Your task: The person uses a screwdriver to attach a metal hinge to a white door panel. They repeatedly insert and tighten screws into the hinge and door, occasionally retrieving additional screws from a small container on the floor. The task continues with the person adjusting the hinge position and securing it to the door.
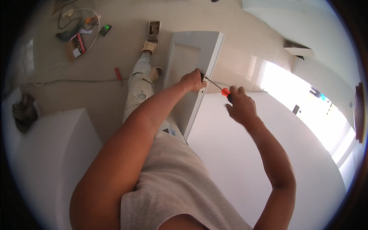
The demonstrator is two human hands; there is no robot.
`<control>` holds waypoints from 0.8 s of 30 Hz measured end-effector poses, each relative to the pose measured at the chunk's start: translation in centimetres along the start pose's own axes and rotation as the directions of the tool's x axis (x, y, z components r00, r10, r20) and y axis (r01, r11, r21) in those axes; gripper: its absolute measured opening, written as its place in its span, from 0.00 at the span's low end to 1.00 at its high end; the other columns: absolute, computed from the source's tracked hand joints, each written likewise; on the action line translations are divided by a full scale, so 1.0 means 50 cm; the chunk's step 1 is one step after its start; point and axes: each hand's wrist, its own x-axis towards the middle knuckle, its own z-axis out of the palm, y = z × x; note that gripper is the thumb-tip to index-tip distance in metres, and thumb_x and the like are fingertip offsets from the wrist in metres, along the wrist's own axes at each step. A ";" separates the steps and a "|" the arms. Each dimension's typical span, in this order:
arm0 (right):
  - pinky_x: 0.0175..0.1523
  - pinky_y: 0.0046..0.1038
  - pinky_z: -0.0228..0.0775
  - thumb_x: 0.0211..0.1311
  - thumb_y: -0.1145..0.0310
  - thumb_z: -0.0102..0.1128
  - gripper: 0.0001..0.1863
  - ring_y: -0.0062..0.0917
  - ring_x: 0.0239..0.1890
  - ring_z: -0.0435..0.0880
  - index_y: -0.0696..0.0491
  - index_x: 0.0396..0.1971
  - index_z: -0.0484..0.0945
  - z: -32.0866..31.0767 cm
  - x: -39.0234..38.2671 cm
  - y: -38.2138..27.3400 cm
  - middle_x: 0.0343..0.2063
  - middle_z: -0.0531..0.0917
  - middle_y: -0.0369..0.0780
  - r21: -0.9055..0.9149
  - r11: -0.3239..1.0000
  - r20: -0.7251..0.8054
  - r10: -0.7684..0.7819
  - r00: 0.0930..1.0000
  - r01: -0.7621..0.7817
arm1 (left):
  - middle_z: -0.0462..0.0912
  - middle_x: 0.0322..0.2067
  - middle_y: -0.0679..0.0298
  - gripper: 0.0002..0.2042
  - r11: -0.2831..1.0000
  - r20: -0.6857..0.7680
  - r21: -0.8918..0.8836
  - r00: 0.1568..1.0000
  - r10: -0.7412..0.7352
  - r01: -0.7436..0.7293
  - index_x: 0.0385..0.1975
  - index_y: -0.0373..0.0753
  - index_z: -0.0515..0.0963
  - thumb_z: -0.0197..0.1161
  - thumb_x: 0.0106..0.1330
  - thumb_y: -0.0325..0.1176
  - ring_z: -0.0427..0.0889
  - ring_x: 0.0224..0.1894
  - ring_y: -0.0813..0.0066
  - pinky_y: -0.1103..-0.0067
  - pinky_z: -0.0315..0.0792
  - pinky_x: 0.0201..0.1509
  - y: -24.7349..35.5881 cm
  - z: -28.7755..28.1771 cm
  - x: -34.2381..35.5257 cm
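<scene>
A grey-white panelled door (182, 57) stands on its long side, leaning by my legs. My left hand (190, 81) grips its right edge, with fingers around a small dark fitting (202, 76) that is partly hidden. A pale strip with a hole (202, 91) shows on the edge just below that hand. My right hand (242, 104) is closed on a red-and-black screwdriver (225, 92), whose thin shaft points up and left, its tip at or very near the fitting; contact is unclear.
My sandalled feet (149, 45) stand left of the door, near a small box (154, 28). Tools and cables (69, 34) lie upper left, a red tool (117, 74) nearer. White surfaces (53, 161) flank me, one with dark cloth (23, 111). A bright opening (303, 111) is at right.
</scene>
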 end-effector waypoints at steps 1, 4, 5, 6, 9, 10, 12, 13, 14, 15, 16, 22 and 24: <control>0.25 0.25 0.70 0.56 0.58 0.67 0.24 0.22 0.25 0.79 0.59 0.43 0.70 -0.010 -0.003 -0.018 0.30 0.80 0.43 -0.178 0.980 0.028 -0.080 0.996 0.084 | 0.79 0.45 0.44 0.33 1.000 -0.005 0.001 1.000 -0.016 0.016 0.50 0.26 0.65 0.63 0.60 0.52 0.79 0.49 0.50 0.65 0.73 0.54 0.002 0.000 -0.001; 0.27 0.24 0.70 0.56 0.58 0.66 0.23 0.21 0.26 0.80 0.59 0.42 0.71 -0.023 0.011 -0.045 0.28 0.80 0.43 -0.196 0.981 0.157 0.031 0.987 0.000 | 0.78 0.47 0.45 0.33 0.998 0.004 -0.004 0.998 -0.058 0.058 0.52 0.27 0.64 0.63 0.59 0.52 0.79 0.51 0.51 0.65 0.73 0.55 0.010 -0.007 -0.010; 0.25 0.22 0.68 0.57 0.58 0.65 0.21 0.20 0.25 0.79 0.59 0.41 0.71 -0.024 0.031 -0.033 0.27 0.80 0.43 0.114 0.949 0.269 0.255 0.929 -0.293 | 0.77 0.49 0.46 0.34 0.998 0.022 -0.004 0.998 -0.064 0.064 0.53 0.28 0.64 0.63 0.59 0.53 0.78 0.52 0.51 0.65 0.73 0.56 0.012 -0.010 -0.012; 0.23 0.21 0.66 0.58 0.59 0.64 0.20 0.19 0.23 0.78 0.59 0.41 0.71 -0.026 0.050 -0.022 0.25 0.80 0.43 0.365 0.737 0.437 0.405 0.803 -0.569 | 0.76 0.51 0.46 0.35 0.997 0.040 -0.004 0.997 -0.071 0.071 0.54 0.28 0.63 0.63 0.59 0.54 0.78 0.53 0.51 0.65 0.73 0.57 0.011 -0.011 -0.014; 0.26 0.29 0.69 0.60 0.57 0.62 0.22 0.29 0.23 0.80 0.62 0.39 0.71 -0.071 0.062 -0.041 0.23 0.79 0.49 0.530 0.306 0.674 0.413 0.612 -0.791 | 0.76 0.51 0.46 0.35 0.998 0.010 -0.007 0.998 -0.067 0.068 0.55 0.29 0.63 0.63 0.59 0.53 0.78 0.53 0.52 0.66 0.73 0.57 -0.006 -0.005 -0.003; 0.28 0.31 0.69 0.59 0.57 0.62 0.22 0.31 0.23 0.80 0.62 0.39 0.71 -0.061 0.041 -0.045 0.22 0.79 0.49 0.548 0.305 0.641 0.446 0.625 -0.779 | 0.76 0.50 0.46 0.35 0.998 0.030 -0.004 0.998 -0.062 0.062 0.55 0.29 0.63 0.63 0.59 0.53 0.78 0.53 0.52 0.66 0.73 0.57 0.000 -0.006 -0.001; 0.30 0.34 0.72 0.59 0.59 0.63 0.21 0.30 0.26 0.82 0.57 0.44 0.70 -0.030 -0.003 -0.047 0.36 0.80 0.50 0.040 0.999 0.006 -0.022 1.000 0.022 | 0.76 0.50 0.47 0.35 0.998 0.054 -0.004 0.996 -0.070 0.070 0.55 0.29 0.63 0.63 0.59 0.53 0.78 0.53 0.52 0.65 0.73 0.57 0.007 -0.009 -0.002; 0.31 0.34 0.73 0.59 0.59 0.63 0.21 0.31 0.28 0.82 0.57 0.44 0.70 -0.022 -0.004 -0.050 0.39 0.79 0.49 -0.191 0.973 0.027 -0.127 0.992 0.129 | 0.76 0.50 0.47 0.35 0.998 0.049 0.002 0.996 -0.070 0.070 0.55 0.29 0.63 0.63 0.60 0.53 0.78 0.53 0.52 0.65 0.73 0.56 0.009 -0.008 -0.005; 0.32 0.35 0.74 0.59 0.59 0.63 0.21 0.31 0.29 0.83 0.57 0.43 0.69 -0.015 -0.004 -0.051 0.42 0.78 0.49 -0.408 0.883 0.072 -0.221 0.973 0.231 | 0.76 0.50 0.47 0.35 0.998 0.044 0.009 0.997 -0.070 0.070 0.55 0.29 0.63 0.63 0.60 0.53 0.78 0.53 0.52 0.65 0.73 0.56 0.012 -0.007 -0.006; 0.29 0.33 0.72 0.59 0.59 0.62 0.20 0.29 0.26 0.81 0.57 0.42 0.69 -0.017 -0.003 -0.052 0.39 0.78 0.48 -0.351 0.917 0.104 -0.165 0.981 0.191 | 0.76 0.50 0.47 0.35 0.997 0.041 0.016 0.997 -0.070 0.069 0.54 0.29 0.63 0.63 0.60 0.53 0.78 0.53 0.52 0.65 0.73 0.56 0.014 -0.006 -0.007; 0.26 0.30 0.70 0.60 0.59 0.62 0.19 0.27 0.23 0.79 0.57 0.40 0.69 -0.022 0.004 -0.054 0.36 0.78 0.46 -0.295 0.943 0.142 -0.115 0.983 0.153 | 0.77 0.48 0.46 0.34 0.998 0.010 0.002 0.998 -0.058 0.058 0.53 0.29 0.64 0.63 0.59 0.53 0.78 0.52 0.51 0.65 0.73 0.56 0.010 -0.003 -0.008; 0.13 0.20 0.54 0.61 0.53 0.61 0.22 0.14 0.11 0.63 0.58 0.37 0.69 -0.065 0.055 -0.038 0.19 0.74 0.39 0.592 0.241 0.678 0.368 0.637 -0.769 | 0.78 0.45 0.45 0.33 0.998 -0.032 -0.043 0.998 -0.053 0.052 0.50 0.28 0.66 0.65 0.58 0.52 0.79 0.50 0.50 0.64 0.72 0.55 0.002 -0.005 -0.009; 0.15 0.22 0.59 0.60 0.54 0.63 0.22 0.17 0.14 0.68 0.58 0.38 0.69 -0.068 0.045 -0.063 0.22 0.76 0.40 0.541 0.459 0.557 0.432 0.709 -0.705 | 0.78 0.45 0.45 0.33 0.997 -0.020 -0.043 0.998 -0.065 0.064 0.50 0.28 0.66 0.65 0.58 0.52 0.79 0.49 0.50 0.64 0.72 0.55 0.007 -0.013 -0.011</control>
